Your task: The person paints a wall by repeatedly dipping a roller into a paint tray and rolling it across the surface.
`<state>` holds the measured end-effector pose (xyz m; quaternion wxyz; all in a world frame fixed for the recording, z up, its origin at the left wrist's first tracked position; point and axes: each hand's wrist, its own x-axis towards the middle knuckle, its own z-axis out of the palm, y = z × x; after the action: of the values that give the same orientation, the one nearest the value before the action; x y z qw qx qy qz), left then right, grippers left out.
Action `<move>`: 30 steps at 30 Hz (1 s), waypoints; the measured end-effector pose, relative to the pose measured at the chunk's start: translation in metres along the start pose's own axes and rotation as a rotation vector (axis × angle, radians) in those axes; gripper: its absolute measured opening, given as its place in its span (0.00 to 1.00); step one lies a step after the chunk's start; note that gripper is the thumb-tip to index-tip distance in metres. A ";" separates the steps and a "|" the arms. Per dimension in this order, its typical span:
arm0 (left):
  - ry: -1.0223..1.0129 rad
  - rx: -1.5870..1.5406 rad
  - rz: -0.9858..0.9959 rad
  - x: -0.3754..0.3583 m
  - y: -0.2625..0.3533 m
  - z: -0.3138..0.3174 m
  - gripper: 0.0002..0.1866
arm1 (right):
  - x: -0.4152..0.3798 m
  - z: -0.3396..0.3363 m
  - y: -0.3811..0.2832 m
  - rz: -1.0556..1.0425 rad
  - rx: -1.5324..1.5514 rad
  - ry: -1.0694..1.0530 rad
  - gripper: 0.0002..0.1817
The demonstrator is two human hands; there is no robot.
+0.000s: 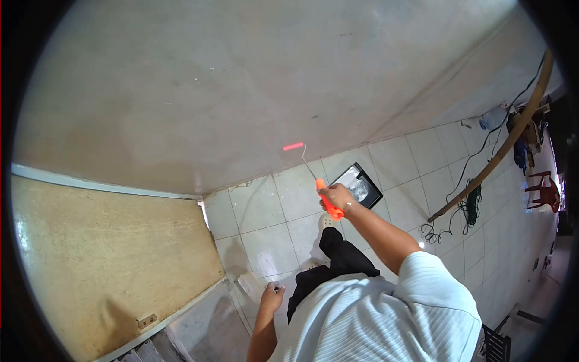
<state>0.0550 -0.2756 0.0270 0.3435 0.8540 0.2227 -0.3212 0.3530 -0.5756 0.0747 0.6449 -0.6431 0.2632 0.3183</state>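
My right hand (pixel 339 198) is wrapped round the orange handle of a small paint roller (pixel 293 146). Its thin wire frame reaches forward to a pink sleeve, which overlaps the lower part of the grey wall (pixel 253 90) in this view. Just beyond my right hand, on the tiled floor, lies a black paint tray (pixel 375 197) with whitish paint in it. My left hand (pixel 273 297) hangs low by my left leg with its fingers curled; what they hold, if anything, I cannot tell.
A yellowish board (pixel 108 253) with a socket (pixel 147 321) stands on the left. At the right, a long wooden pole (pixel 488 166) slants up from the floor, beside dark coiled cable (pixel 472 208). Farther off are a red chair (pixel 544 192) and a water jug (pixel 493 118).
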 end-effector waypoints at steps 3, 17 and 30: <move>-0.004 0.070 0.034 0.007 -0.009 -0.004 0.25 | -0.116 -0.026 -0.025 -0.042 -0.016 -0.001 0.16; -0.136 0.036 0.002 0.050 -0.125 0.035 0.27 | -0.348 -0.117 0.187 -0.123 -0.164 0.356 0.16; -0.360 -0.259 -0.667 0.023 -0.253 0.102 0.24 | -0.330 -0.212 0.315 -0.057 -0.757 0.550 0.26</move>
<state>-0.1212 -0.1778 -0.1586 0.3586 0.6146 0.4626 -0.5288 -0.0857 -0.8201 0.1063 0.2798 -0.9006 0.2718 0.1918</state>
